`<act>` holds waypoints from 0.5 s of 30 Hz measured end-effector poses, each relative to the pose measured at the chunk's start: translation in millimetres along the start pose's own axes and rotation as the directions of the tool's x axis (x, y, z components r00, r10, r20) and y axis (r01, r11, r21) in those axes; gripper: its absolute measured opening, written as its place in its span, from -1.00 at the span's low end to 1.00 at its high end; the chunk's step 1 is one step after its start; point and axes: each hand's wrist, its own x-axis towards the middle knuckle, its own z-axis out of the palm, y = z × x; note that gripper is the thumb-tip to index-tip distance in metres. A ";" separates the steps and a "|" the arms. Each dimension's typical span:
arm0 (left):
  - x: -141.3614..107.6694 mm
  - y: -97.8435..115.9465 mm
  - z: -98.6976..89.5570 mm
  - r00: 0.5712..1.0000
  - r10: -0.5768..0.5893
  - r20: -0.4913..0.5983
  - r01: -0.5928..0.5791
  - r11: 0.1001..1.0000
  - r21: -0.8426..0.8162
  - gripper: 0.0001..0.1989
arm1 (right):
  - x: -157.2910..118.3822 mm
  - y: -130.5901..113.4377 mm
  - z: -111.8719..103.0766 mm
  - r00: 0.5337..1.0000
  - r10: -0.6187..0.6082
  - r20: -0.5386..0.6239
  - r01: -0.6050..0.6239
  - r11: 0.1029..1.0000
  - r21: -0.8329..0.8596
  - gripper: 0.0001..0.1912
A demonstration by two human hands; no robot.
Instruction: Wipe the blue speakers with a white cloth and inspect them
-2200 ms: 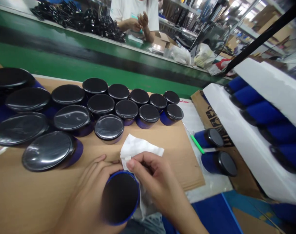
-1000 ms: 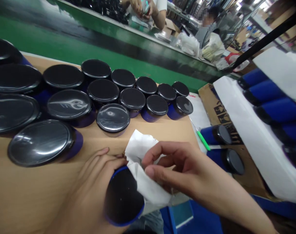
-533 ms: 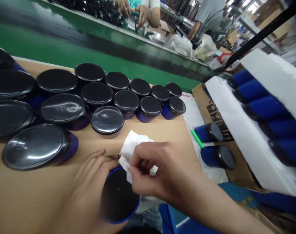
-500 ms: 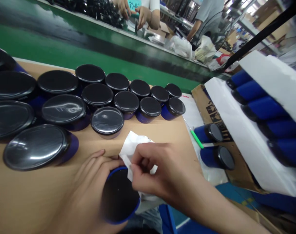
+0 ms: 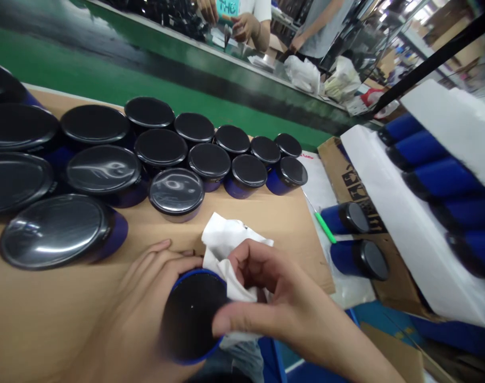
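Observation:
My left hand [image 5: 134, 314] is wrapped round a blue cylinder [image 5: 192, 319] with a black round end and a blue rim, held low at the near edge of the board. That black end faces up toward me. My right hand [image 5: 274, 292] grips a white cloth [image 5: 222, 236] between bent fingers. The cloth lies against the right side of the cylinder. My right thumb is stretched out over the edge of the black end. Beyond my hands stand several blue cylinders with shiny black tops, the nearest of them a cylinder [image 5: 62, 231] on the left.
The cylinders stand on a brown board [image 5: 298, 234]. To the right lie a green-handled tool [image 5: 325, 229], two blue cylinders on their sides, and a carton [image 5: 397, 266] with white foam [image 5: 410, 229] holding more. Across the green line [image 5: 154, 72], other people work.
My right thumb has lifted from its pinch and spread toward the black end. More of the cloth is bunched under my right fingers. My left hand keeps its hold.

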 end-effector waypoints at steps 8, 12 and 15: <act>-11.3 -6.7 3.7 0.999 0.044 -0.013 -0.043 0.998 0.051 -0.42 | -14.1 -15.1 -16.3 0.851 -0.423 -0.312 0.320 0.888 -0.331 -0.78; -8.8 -1.7 3.6 0.999 -0.041 0.007 0.041 0.999 0.004 -0.44 | -29.8 -15.0 5.3 0.682 -0.697 -0.220 0.373 0.592 -0.715 -0.84; -6.1 -1.1 1.7 0.998 0.022 0.053 -0.021 1.000 -0.011 -0.48 | -28.8 -10.8 19.5 0.830 -0.548 -0.108 0.354 0.666 -0.657 -0.77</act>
